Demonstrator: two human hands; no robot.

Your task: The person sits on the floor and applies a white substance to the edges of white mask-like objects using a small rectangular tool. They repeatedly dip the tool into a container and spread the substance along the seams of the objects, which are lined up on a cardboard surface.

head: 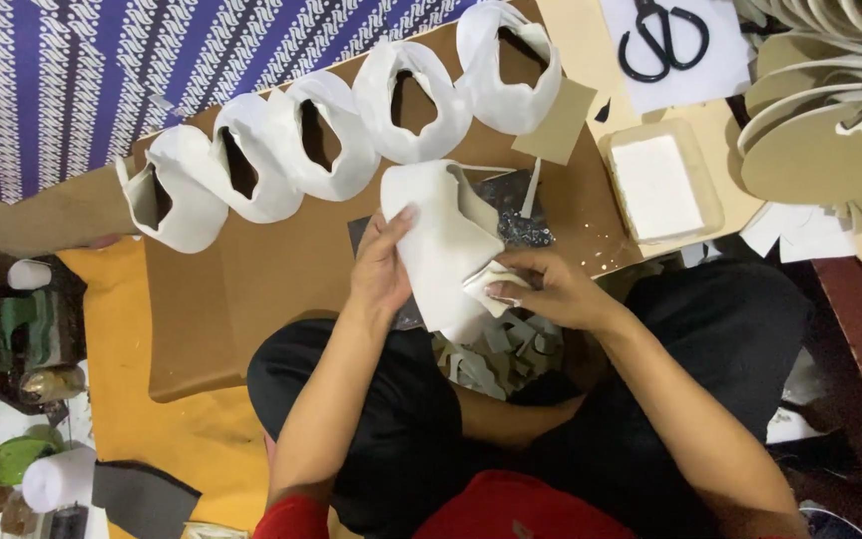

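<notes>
Seated cross-legged on the floor, a person works a white shoe upper point(448, 245) held just above the lap, over a scatter of pale offcuts point(491, 354) between the knees. The left hand point(379, 268) lies flat against the piece's left side, fingers together and pressed to the material, steadying it. The right hand point(541, 287) is pinched shut on a folded flap at the piece's lower right edge, thumb and fingertips closed over it. The upper's long axis runs from the lap up and away from the body, slightly tilted left, so it sits between the two hands, the right one nearer the loose edge. Beyond it, on a brown cardboard sheet point(281, 269), five finished white uppers point(351, 130) stand in a diagonal row, each touching the next. Farther right are a shallow tray holding a white block point(658, 185), black scissors point(662, 40) on white paper, and a fanned stack of beige insole boards point(820, 110).
</notes>
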